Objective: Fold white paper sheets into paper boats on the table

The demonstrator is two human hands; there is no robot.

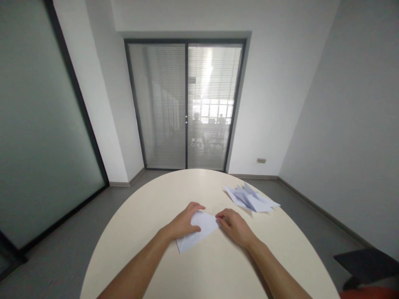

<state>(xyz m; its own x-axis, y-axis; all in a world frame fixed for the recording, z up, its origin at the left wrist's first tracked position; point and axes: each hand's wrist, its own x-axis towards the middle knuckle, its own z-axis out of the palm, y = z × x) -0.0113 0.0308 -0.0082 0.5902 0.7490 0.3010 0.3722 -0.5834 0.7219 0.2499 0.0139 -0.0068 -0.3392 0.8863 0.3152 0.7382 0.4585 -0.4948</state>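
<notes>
A folded white sheet of paper (199,233) lies on the round cream table (162,199), its point aimed to the right. My left hand (184,220) rests on the sheet's upper left part, fingers curled down and pressing it flat. My right hand (233,225) sits at the sheet's right tip, fingertips pinched together against the paper's edge. Both forearms reach in from the bottom of the view.
A small pile of folded white papers (252,198) lies on the table to the far right of my hands. Beyond the table stand a glass sliding door with blinds (186,106) and grey floor. A dark object (368,263) shows at the lower right.
</notes>
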